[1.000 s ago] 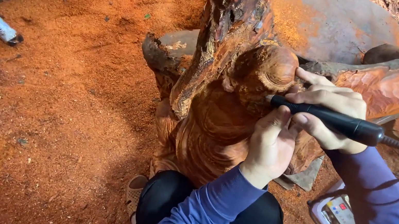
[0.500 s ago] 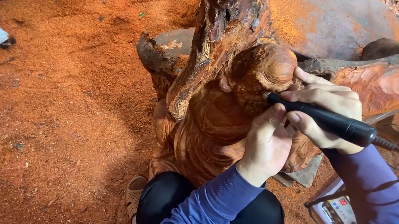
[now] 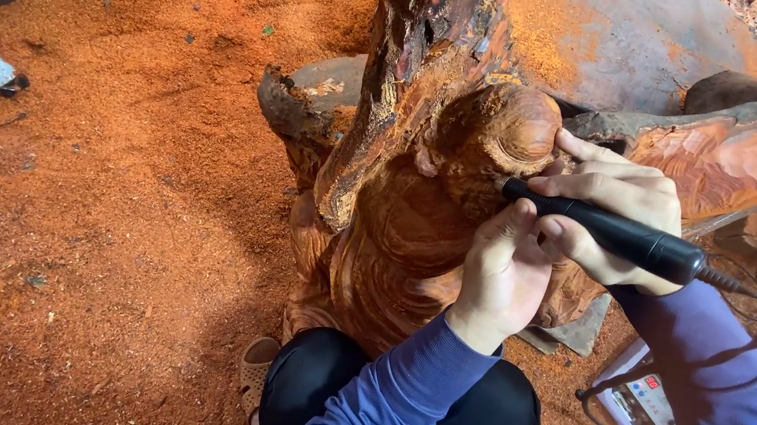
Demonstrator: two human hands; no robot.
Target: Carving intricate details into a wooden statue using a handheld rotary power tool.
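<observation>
The black rotary carving tool (image 3: 608, 230) lies across the right hand (image 3: 610, 215), fingers wrapped around its barrel, its tip against the rounded head of the reddish wood carving (image 3: 418, 208). The left hand (image 3: 500, 274) sits just under the tool's front, fingers curled, thumb touching the barrel. Orange sawdust (image 3: 103, 204) covers the ground all around.

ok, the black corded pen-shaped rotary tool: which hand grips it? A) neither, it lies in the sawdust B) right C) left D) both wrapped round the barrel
B: the right hand grips the black corded pen-shaped rotary tool; the left hand rests below its tip on the reddish carved wooden figure.
</observation>
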